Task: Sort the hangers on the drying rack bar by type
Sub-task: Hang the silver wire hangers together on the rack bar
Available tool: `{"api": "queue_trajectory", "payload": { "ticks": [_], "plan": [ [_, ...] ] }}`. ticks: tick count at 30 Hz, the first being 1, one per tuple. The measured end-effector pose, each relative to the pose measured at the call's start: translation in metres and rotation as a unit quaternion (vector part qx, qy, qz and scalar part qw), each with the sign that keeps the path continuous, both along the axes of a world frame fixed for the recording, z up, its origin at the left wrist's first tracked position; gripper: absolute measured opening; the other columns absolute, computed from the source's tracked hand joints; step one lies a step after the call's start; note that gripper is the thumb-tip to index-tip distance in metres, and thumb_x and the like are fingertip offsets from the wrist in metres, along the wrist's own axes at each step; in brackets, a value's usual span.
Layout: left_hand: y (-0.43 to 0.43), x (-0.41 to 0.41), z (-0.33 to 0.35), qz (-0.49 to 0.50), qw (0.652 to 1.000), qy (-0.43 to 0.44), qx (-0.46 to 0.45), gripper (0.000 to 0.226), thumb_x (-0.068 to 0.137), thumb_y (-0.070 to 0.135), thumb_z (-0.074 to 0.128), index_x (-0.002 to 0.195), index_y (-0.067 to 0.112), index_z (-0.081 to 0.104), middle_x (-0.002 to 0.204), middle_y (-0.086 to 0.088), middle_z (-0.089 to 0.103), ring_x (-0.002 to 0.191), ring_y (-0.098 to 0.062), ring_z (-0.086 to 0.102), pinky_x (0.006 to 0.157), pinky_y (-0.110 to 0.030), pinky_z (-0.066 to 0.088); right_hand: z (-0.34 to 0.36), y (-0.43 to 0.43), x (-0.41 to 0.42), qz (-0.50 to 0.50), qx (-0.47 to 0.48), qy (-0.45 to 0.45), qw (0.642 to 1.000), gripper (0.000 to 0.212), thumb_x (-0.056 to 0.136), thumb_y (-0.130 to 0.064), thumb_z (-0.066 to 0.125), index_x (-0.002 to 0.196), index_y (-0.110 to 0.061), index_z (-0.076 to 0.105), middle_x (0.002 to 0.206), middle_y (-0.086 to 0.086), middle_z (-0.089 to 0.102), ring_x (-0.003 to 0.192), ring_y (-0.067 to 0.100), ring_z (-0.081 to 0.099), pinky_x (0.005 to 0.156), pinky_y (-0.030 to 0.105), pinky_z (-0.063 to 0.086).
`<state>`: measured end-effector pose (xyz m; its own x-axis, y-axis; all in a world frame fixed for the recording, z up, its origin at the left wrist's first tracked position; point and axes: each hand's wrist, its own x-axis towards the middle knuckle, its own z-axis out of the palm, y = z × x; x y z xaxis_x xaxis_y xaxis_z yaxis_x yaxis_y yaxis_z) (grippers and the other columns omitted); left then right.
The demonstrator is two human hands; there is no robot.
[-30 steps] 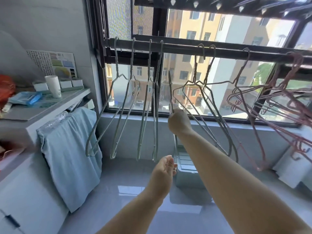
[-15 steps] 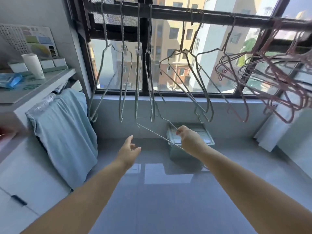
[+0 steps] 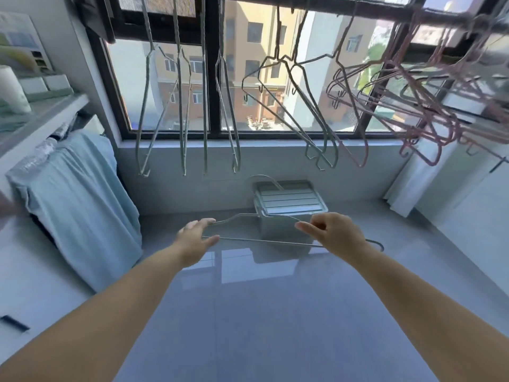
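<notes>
The person holds one hanger point(image 3: 261, 240) low in front of the body, above the floor point(image 3: 261, 312) and well below the bar point(image 3: 385, 12). It is a thin grey wire, lying almost flat, with the long straight bottom rod toward the person and the hook pointing to the right, behind the right wrist. The right hand point(image 3: 334, 234) has curled fingers and pinches the wire near the neck. The left hand point(image 3: 197, 238) has nearly straight fingers; the forefinger and the thumb touch the left corner of the wire from above and below, without closing round it.

On the bar, three kinds hang apart. At the left are four pale hangers point(image 3: 204, 106) of twisted grey-green wire, narrow and seen almost from the edge. In the middle are dark hangers point(image 3: 311, 111), smooth wire with small notches on the shoulders, tilted. At the right is a crowded bunch of pink hangers point(image 3: 429, 117), coated and tangled together; I cannot count them.

The floor is glossy grey tile and reflects the window point(image 3: 214, 78), which has a dark frame. A grey plastic box point(image 3: 289, 201) with a slatted lid stands under the sill. A soft light-blue cloth point(image 3: 77, 205) hangs in folds under the shelf point(image 3: 41, 111) at the left.
</notes>
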<state>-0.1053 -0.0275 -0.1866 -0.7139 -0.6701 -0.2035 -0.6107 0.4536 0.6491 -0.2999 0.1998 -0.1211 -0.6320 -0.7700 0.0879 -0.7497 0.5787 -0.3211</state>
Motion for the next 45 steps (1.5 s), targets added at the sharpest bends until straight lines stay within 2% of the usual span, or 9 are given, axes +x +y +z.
{"api": "queue_trajectory", "payload": {
  "ticks": [3, 6, 10, 13, 19, 24, 30, 39, 45],
  "plan": [
    [0.003, 0.012, -0.004, -0.037, 0.998, -0.003, -0.047, 0.006, 0.09, 0.031, 0.047, 0.093, 0.034, 0.052, 0.113, -0.002, 0.056, 0.113, -0.026, 0.045, 0.1, -0.04, 0.032, -0.004, 0.004, -0.011, -0.012, -0.02, 0.054, 0.998, 0.061, 0.076, -0.072, 0.031, 0.051, -0.019, 0.043, 0.049, -0.004, 0.047, 0.058, 0.018, 0.05, 0.082, 0.029, 0.031],
    [0.005, 0.031, -0.003, -0.059, 0.997, 0.05, -0.011, 0.024, 0.091, 0.018, 0.046, 0.07, 0.03, 0.046, 0.076, -0.002, 0.054, 0.081, -0.024, 0.05, 0.081, -0.04, 0.039, -0.013, -0.001, -0.023, -0.05, -0.024, 0.082, 0.995, 0.06, 0.082, -0.071, 0.034, 0.05, -0.02, 0.039, 0.045, -0.007, 0.04, 0.06, 0.019, 0.045, 0.091, 0.031, 0.025],
    [0.019, 0.051, 0.009, -0.049, 0.988, 0.12, 0.081, 0.023, 0.093, 0.008, 0.042, 0.075, 0.019, 0.053, 0.081, -0.003, 0.062, 0.076, -0.017, 0.057, 0.074, -0.031, 0.045, -0.027, -0.009, -0.035, -0.077, -0.066, 0.045, 0.994, 0.057, 0.077, -0.073, 0.028, 0.056, -0.024, 0.049, 0.063, -0.006, 0.052, 0.075, 0.02, 0.052, 0.095, 0.034, 0.022],
    [0.037, 0.06, 0.017, 0.006, 0.98, 0.145, 0.135, 0.019, 0.094, 0.01, 0.04, 0.079, 0.012, 0.051, 0.08, -0.007, 0.065, 0.067, -0.017, 0.06, 0.066, -0.025, 0.048, -0.038, -0.026, -0.036, -0.095, -0.024, 0.031, 0.995, 0.04, 0.088, -0.052, 0.045, 0.095, -0.02, 0.066, 0.102, 0.006, 0.06, 0.105, 0.026, 0.052, 0.101, 0.037, 0.023],
    [0.095, 0.067, 0.012, 0.099, 0.971, 0.168, 0.141, 0.024, 0.095, 0.007, 0.034, 0.077, 0.009, 0.05, 0.082, -0.008, 0.065, 0.077, -0.025, 0.06, 0.076, -0.037, 0.047, -0.044, -0.05, 0.0, -0.038, 0.001, -0.107, 0.994, 0.043, 0.089, -0.023, 0.054, 0.129, -0.013, 0.043, 0.132, 0.013, 0.043, 0.122, 0.029, 0.041, 0.103, 0.035, 0.031],
    [0.144, 0.039, 0.015, 0.087, 0.962, 0.209, 0.155, 0.023, 0.095, 0.003, 0.032, 0.085, 0.013, 0.05, 0.09, -0.002, 0.063, 0.091, -0.02, 0.059, 0.086, -0.03, 0.043, -0.035, -0.045, 0.064, 0.066, 0.023, -0.279, 0.958, 0.041, 0.091, -0.036, 0.048, 0.124, -0.014, 0.045, 0.119, 0.01, 0.051, 0.105, 0.025, 0.053, 0.087, 0.031, 0.042],
    [0.151, -0.002, 0.037, 0.08, 0.954, 0.26, 0.123, 0.018, 0.096, 0.015, 0.031, 0.094, 0.021, 0.048, 0.086, 0.003, 0.062, 0.083, -0.01, 0.06, 0.065, -0.009, 0.04, -0.005, -0.058, 0.074, 0.045, -0.045, -0.367, 0.928, 0.028, 0.088, -0.025, 0.05, 0.107, -0.004, 0.049, 0.101, 0.019, 0.059, 0.1, 0.037, 0.058, 0.083, 0.051, 0.052],
    [0.163, -0.014, 0.034, 0.013, 0.964, 0.259, 0.054, 0.018, 0.095, 0.029, 0.035, 0.098, 0.044, 0.045, 0.109, 0.02, 0.049, 0.101, -0.005, 0.048, 0.092, -0.022, 0.035, 0.02, -0.07, 0.053, 0.037, -0.104, -0.428, 0.897, 0.016, 0.091, 0.0, 0.044, 0.104, -0.009, 0.046, 0.077, 0.004, 0.06, 0.066, 0.021, 0.061, 0.065, 0.032, 0.054],
    [0.182, -0.019, 0.043, -0.003, 0.955, 0.297, 0.021, 0.013, 0.094, 0.012, 0.041, 0.093, 0.02, 0.051, 0.097, 0.023, 0.05, 0.097, 0.018, 0.042, 0.081, 0.002, 0.031, 0.046, -0.067, 0.052, 0.039, -0.152, -0.47, 0.869, 0.026, 0.093, 0.007, 0.029, 0.112, -0.006, 0.041, 0.068, 0.007, 0.053, 0.048, 0.016, 0.059, 0.05, 0.022, 0.054]
  ]
}}
